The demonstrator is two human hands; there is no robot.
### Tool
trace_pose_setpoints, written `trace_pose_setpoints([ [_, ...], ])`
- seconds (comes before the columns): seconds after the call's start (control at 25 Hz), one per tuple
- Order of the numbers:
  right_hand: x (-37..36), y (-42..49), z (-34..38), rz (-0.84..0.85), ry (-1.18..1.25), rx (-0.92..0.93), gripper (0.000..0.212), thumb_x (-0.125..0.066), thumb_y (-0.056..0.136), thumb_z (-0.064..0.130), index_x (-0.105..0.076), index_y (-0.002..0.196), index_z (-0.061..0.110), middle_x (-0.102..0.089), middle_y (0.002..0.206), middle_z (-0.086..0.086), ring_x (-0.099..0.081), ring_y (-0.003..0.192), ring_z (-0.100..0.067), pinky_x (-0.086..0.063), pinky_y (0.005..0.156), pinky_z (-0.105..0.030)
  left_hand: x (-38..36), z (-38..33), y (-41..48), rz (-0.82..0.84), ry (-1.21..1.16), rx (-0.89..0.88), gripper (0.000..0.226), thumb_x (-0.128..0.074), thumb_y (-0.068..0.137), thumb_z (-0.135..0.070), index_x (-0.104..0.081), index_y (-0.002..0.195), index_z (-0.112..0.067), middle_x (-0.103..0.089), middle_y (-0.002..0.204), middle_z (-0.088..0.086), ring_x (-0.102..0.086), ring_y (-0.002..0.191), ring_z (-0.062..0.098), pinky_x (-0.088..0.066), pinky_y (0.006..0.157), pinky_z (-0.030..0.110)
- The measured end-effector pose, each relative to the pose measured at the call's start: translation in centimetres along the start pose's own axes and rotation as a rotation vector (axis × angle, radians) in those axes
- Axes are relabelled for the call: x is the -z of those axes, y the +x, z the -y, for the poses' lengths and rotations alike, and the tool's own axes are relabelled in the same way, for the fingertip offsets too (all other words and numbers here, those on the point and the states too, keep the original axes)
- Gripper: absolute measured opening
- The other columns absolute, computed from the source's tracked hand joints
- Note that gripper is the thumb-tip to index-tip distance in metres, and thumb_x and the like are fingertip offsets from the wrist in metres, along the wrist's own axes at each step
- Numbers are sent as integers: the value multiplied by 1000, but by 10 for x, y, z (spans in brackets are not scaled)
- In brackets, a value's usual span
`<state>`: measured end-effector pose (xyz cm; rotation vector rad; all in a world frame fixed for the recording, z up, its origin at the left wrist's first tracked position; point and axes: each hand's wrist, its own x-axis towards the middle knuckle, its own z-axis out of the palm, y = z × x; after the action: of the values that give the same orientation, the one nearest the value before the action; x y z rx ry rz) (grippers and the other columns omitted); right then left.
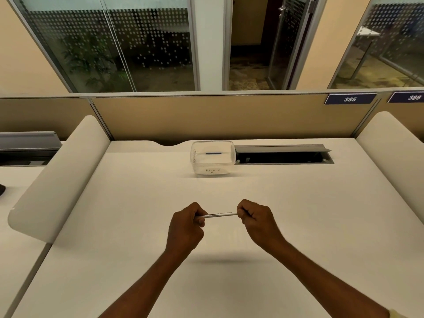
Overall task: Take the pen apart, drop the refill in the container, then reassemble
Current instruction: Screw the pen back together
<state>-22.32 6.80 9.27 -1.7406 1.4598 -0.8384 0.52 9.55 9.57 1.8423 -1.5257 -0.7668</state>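
A thin white pen (pixel 220 214) with dark print on its barrel is held level above the white desk (pixel 137 214). My left hand (pixel 187 223) is closed around its left end and my right hand (pixel 254 220) around its right end, so both tips are hidden. At the back of the desk stands a clear plastic container (pixel 213 157) with "RECYCLE" handwritten on its front. A short blue stick (pixel 213 153) shows inside it, near the top.
An open cable hatch (pixel 283 154) with a raised grey lid lies right of the container. Rounded white side dividers (pixel 62 173) (pixel 394 152) flank the desk. A tan partition (pixel 218 118) closes the back.
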Motion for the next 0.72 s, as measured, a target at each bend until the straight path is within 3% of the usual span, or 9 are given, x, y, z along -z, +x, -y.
trace_pose_setpoints([
  [0.12, -1, 5, 3, 37, 103, -216, 24, -54, 92, 4, -60, 72, 15, -51, 57, 5, -41, 55, -10, -35, 56, -28, -1, -4, -2, -53, 74, -50, 40, -56, 80, 14, -68, 84, -25, -69, 69, -9, -67, 73, 18, -54, 63, 40],
  [0.24, 4, 13, 8, 113, 182, -412, 21, -50, 86, 0, -61, 70, 9, -59, 60, 2, -47, 54, -12, -36, 55, -25, -3, -6, -3, -98, 153, -100, 41, -59, 78, 14, -70, 88, -25, -68, 73, -11, -64, 75, 14, -51, 64, 31],
  [0.4, 18, 16, 10, 253, 384, -549, 28, -51, 97, 1, -67, 78, 14, -67, 66, -3, -46, 47, -11, -32, 47, -21, -5, -4, -2, -95, 173, -124, 44, -57, 77, 14, -70, 90, -26, -68, 74, -13, -64, 76, 11, -49, 64, 25],
  [0.56, 19, 13, 6, 223, 428, -449, 25, -51, 108, 13, -68, 93, 2, -73, 77, -9, -54, 54, -14, -37, 50, -22, -3, -4, 3, -52, 91, -65, 38, -60, 84, 10, -68, 87, -27, -69, 71, -10, -66, 74, 15, -54, 64, 39],
  [0.72, 12, 10, 1, 75, 132, -187, 16, -59, 104, 13, -67, 90, 16, -74, 81, -6, -55, 59, -8, -44, 56, -16, -3, -5, 6, -16, 58, -42, 37, -58, 85, 11, -67, 84, -25, -69, 69, -8, -66, 73, 18, -55, 65, 43],
])
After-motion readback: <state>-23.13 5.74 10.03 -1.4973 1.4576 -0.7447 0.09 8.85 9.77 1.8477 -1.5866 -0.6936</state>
